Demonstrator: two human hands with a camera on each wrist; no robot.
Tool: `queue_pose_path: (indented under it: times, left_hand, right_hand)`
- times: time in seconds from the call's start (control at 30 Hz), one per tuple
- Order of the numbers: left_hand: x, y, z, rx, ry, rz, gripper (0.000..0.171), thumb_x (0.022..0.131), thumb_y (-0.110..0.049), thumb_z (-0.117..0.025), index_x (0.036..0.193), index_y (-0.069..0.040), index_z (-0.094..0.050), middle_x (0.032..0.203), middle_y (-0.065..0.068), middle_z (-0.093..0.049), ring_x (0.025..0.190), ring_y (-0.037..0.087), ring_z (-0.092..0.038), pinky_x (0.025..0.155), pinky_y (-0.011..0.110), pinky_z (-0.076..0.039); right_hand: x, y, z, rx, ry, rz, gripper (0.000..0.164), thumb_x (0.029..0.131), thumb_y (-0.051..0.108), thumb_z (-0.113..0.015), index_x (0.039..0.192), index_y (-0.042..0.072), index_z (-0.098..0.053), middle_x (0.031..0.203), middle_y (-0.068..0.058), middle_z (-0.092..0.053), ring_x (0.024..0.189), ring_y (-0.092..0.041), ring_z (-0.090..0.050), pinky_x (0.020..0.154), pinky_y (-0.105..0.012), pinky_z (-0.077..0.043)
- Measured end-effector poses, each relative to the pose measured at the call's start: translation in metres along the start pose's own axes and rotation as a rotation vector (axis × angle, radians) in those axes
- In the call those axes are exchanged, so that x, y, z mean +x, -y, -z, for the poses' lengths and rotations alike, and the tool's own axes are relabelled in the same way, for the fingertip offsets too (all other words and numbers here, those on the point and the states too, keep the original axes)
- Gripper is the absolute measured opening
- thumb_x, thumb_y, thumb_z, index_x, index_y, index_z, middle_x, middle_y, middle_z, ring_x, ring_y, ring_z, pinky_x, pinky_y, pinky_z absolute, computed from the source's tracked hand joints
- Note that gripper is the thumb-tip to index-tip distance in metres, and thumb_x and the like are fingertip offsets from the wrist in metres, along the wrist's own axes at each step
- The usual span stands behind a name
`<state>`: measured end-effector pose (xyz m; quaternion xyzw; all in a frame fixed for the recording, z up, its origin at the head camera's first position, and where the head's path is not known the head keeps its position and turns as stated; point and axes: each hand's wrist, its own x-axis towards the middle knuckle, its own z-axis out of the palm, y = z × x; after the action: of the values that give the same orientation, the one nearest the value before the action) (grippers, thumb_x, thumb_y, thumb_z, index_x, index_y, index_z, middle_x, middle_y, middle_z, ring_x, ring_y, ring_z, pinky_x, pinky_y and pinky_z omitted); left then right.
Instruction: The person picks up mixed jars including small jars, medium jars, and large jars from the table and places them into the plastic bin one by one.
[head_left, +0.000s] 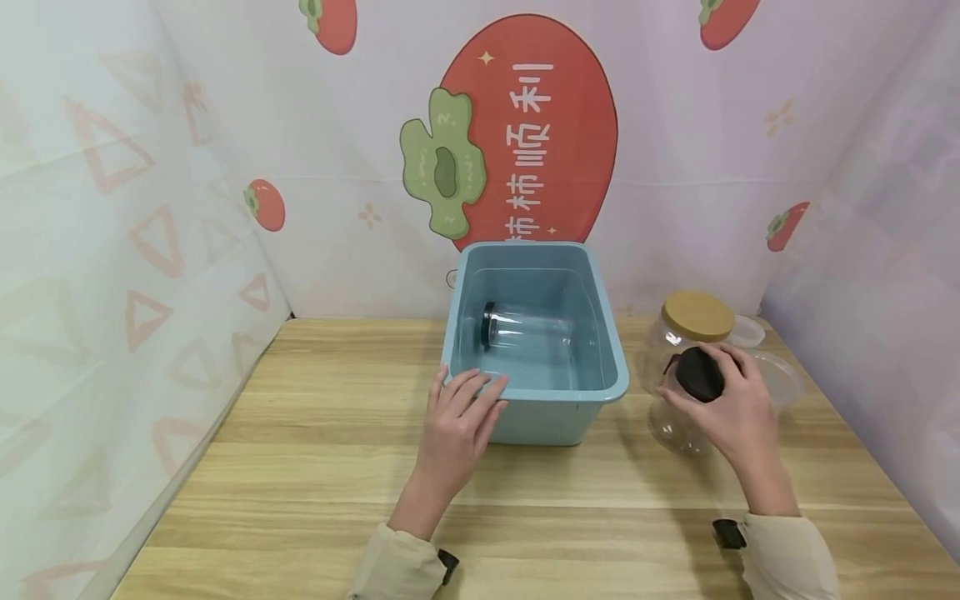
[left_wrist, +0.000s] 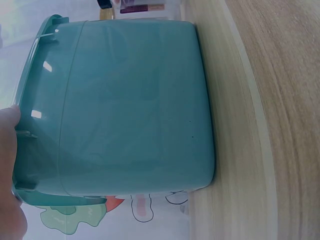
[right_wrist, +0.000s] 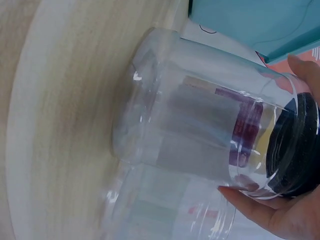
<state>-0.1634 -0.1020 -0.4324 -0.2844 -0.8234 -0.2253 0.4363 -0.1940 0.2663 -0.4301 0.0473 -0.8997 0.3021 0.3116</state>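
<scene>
Into the right hand comes the black lid end of a clear jar, gripped between thumb and fingers. The jar's base is close over the table, and a purple band shows through its wall. Its black lid sits under the palm. My left hand rests on the near rim of a blue plastic tub, fingers loosely spread over the edge. Inside the tub, another clear jar lies on its side with its black lid to the left.
Just behind the held jar stands a larger clear jar with a tan lid. A whitish round piece and a see-through round piece are to its right. Printed curtains close off the table's back and sides.
</scene>
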Motion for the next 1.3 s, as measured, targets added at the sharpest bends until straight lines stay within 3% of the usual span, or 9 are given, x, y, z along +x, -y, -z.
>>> queue_pose_path:
  times: [0.23, 1.3]
  left_hand:
    - [0.000, 0.000, 0.000, 0.004, -0.006, 0.000, 0.041, 0.114, -0.034, -0.046, 0.122, -0.009, -0.078, 0.114, 0.011, -0.076, 0.118, 0.033, -0.068, 0.111, 0.067, -0.044]
    - [0.000, 0.001, 0.001, 0.006, 0.002, 0.004, 0.041, 0.114, -0.034, -0.046, 0.122, -0.009, -0.077, 0.115, 0.011, -0.076, 0.119, 0.032, -0.067, 0.112, 0.066, -0.044]
  right_hand:
    - [0.001, -0.001, 0.006, -0.039, 0.089, 0.013, 0.086, 0.069, 0.020, -0.097, 0.143, -0.001, -0.057, 0.146, -0.032, -0.048, 0.127, -0.056, -0.050, 0.091, -0.076, -0.046]
    - [0.006, 0.007, 0.016, -0.021, 0.054, -0.008, 0.087, 0.066, 0.016, -0.098, 0.142, -0.003, -0.060, 0.146, -0.033, -0.050, 0.132, -0.057, -0.048, 0.097, -0.075, -0.043]
